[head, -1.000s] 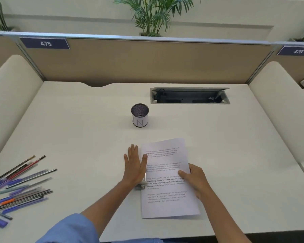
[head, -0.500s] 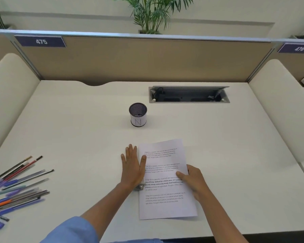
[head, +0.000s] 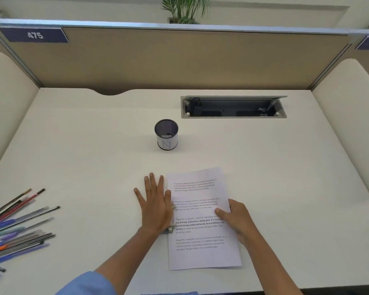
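Lying flat on the table [head: 94,156], the sheet of paper [head: 202,188] is white and tall, with four little blocks of small black print on it. One block has some thick, dark words. The sheet sits a bit crooked.

The paper lies between the two grips. The left grip [head: 156,207] is released. Its fingers are straight and spread, and it rests flat on the table just beside the paper's left edge, with the thumb right at that edge. A small metal piece [head: 172,218] peeks out from under this grip, against the paper's edge. I cannot tell what it is.

The right grip [head: 237,222] is grasping the paper at its right edge, with the thumb on top of the print and the other fingers curled at the side.

Beyond the left grip's fingertips stands a round mesh cup [head: 166,135], well apart from it. Far out past the left grip's little finger lies a bunch of pens [head: 19,226].
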{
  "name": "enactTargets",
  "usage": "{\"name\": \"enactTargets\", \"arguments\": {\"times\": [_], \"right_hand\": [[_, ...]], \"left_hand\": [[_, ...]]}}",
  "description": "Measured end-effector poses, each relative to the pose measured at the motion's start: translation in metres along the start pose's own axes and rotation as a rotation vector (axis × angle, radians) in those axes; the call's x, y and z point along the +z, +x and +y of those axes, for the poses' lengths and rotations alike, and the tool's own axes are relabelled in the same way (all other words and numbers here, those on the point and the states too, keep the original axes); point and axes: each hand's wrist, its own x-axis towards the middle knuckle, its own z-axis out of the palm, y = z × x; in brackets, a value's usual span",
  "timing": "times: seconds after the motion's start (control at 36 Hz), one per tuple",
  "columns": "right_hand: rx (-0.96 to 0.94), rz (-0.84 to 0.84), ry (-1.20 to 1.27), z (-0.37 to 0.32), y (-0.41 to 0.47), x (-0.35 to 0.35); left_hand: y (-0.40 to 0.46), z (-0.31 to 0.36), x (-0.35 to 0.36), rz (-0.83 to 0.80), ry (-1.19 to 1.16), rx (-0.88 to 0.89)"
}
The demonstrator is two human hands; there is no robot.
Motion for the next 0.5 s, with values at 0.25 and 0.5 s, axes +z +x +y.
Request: {"name": "enactTargets", "arguments": {"times": [0.25,0.5], "right_hand": [[0.054,-0.007,-0.027,-0.003,0.009,0.000],[0.088,-0.006,-0.020,-0.003,0.013,-0.001]], "left_hand": [[-0.001,-0.002,0.004,0.076,0.093,0.004],[0.000,-0.005,0.008,0.096,0.134,0.008]]}}
